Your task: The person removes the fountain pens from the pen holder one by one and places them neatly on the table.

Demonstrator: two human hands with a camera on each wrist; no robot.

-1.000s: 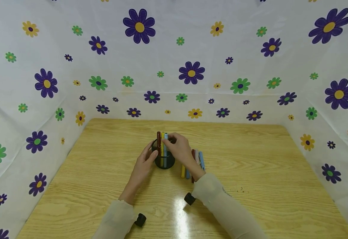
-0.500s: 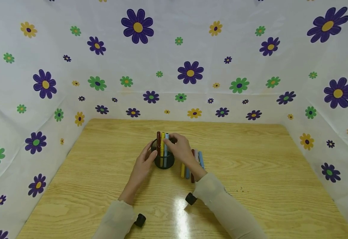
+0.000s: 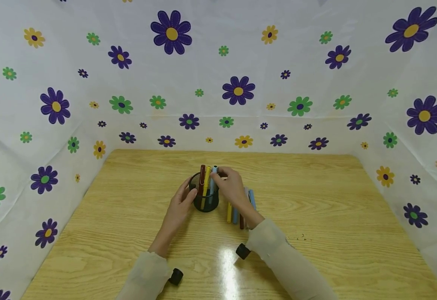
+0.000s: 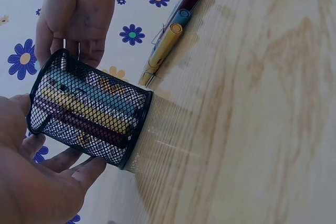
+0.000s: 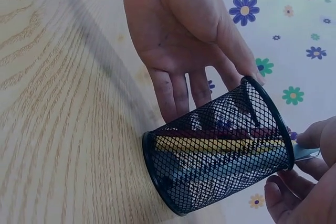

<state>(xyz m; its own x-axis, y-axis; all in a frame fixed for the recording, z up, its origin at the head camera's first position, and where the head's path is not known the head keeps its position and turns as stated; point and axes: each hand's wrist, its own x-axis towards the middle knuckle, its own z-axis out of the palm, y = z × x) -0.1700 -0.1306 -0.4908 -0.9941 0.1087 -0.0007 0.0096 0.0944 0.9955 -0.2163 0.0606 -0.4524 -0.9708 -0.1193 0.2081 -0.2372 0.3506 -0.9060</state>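
A black mesh pen cup (image 3: 206, 203) stands upright on the wooden table, holding a dark red pen (image 3: 202, 180), a yellow pen (image 3: 206, 179) and a light blue pen (image 3: 213, 177). My left hand (image 3: 178, 204) grips the cup from the left, thumb at the rim and fingers along the mesh, as the left wrist view of the cup (image 4: 89, 111) shows. My right hand (image 3: 231, 187) pinches the top of the light blue pen at the cup's right side. In the right wrist view, that pen's end (image 5: 305, 153) sticks out past the rim between thumb and finger.
Right of the cup, partly under my right forearm, lies a row of several more pens, among them a yellow pen (image 3: 229, 213) and a blue pen (image 3: 235, 216). A flower-printed white cloth (image 3: 203, 83) encloses the table (image 3: 315, 200) at the back and sides.
My right hand has shifted a little to the right with the light blue pen's top, which now leans toward the cup's right side. The dark red and yellow pens lean further right. My left hand stays put.
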